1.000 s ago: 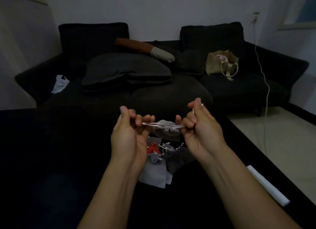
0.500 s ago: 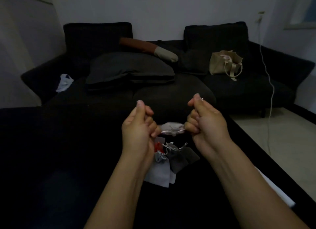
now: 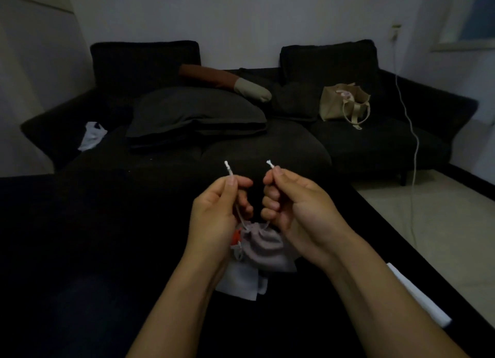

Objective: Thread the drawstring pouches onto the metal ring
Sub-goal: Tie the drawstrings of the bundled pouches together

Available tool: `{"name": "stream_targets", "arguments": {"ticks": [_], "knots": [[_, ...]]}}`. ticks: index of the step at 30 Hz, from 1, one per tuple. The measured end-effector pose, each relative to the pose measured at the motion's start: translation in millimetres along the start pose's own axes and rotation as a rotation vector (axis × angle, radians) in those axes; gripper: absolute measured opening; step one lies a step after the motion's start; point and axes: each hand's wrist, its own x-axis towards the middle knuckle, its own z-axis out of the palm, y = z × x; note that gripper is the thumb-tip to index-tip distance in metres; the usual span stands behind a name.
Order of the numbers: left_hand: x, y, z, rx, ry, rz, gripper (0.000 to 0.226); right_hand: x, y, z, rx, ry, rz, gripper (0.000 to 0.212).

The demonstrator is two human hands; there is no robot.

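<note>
A grey drawstring pouch [image 3: 263,248] hangs between my hands by its two white cords, its mouth gathered tight. My left hand [image 3: 217,213] pinches the left cord [image 3: 229,171] between thumb and fingers, the knotted end sticking up. My right hand [image 3: 292,210] pinches the right cord [image 3: 270,164] the same way. Below the pouch, more pouches lie on the dark table [image 3: 80,250]: a white one [image 3: 241,280] and a red one [image 3: 236,237], partly hidden. I cannot make out the metal ring.
A dark sofa [image 3: 267,149] stands beyond the table, with grey cushions [image 3: 195,114], a beige tote bag [image 3: 344,103] and a white plastic bag [image 3: 92,135]. A white strip [image 3: 417,296] lies at the table's right edge. A white cable [image 3: 413,133] hangs to the floor.
The hands were pulling the cords sideways with the pouch raised between them. Now both hands hold the cord ends upward and closer together, and the pouch hangs lower.
</note>
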Motion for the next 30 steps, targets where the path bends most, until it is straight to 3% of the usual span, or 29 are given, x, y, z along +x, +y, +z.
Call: {"name": "stream_targets", "arguments": {"ticks": [3, 8, 11, 15, 22, 27, 30], "knots": [[-4, 3, -1, -0.134, -0.047, -0.05, 0.022, -5, -2, 0, -0.066, -0.055, -0.02, 0.029], [-4, 1, -2, -0.03, 0.042, -0.121, 0.015, -8, -9, -2, -0.218, -0.033, -0.229, 0.021], [-6, 1, 0, 0.05, -0.087, -0.154, 0.032, -6, -8, -2, -0.397, -0.032, -0.377, 0.027], [-8, 3, 1, 0.048, -0.223, -0.225, 0.05, -6, -5, -3, -0.355, -0.057, -0.279, 0.019], [-7, 1, 3, -0.05, -0.276, -0.329, 0.042, -1, 0, -8, -0.489, 0.045, -0.269, 0.011], [-7, 4, 1, 0.004, -0.28, -0.325, 0.034, -2, -6, -11, -0.561, -0.017, -0.196, 0.017], [-9, 1, 0, 0.164, -0.281, -0.265, 0.027, -2, -5, -12, -0.564, 0.019, -0.169, 0.015]]}}
